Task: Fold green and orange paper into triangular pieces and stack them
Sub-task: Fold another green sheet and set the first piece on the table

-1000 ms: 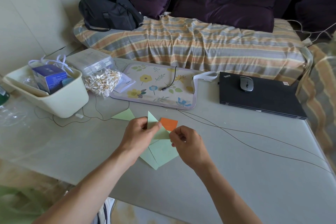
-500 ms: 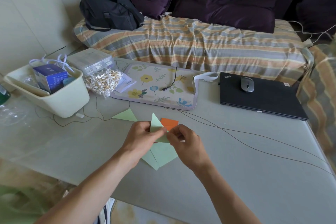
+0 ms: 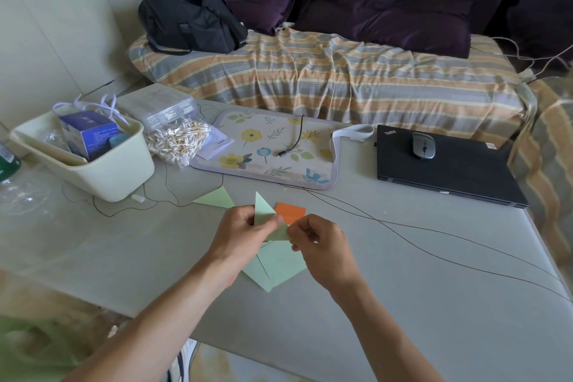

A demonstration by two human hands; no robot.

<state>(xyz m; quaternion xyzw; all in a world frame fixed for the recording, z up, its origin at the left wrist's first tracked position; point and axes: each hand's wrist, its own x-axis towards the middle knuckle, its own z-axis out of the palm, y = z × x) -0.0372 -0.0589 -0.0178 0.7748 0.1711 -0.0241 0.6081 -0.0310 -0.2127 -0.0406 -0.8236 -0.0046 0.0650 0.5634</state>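
Paper, a green piece, was pinched above the tabletop by our left hand and right hand; light, thin and floppy, we judged it best gripped along its folds. Orange paper lay just behind.

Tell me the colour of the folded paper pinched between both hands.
Light green folded paper, clearest in the head view.
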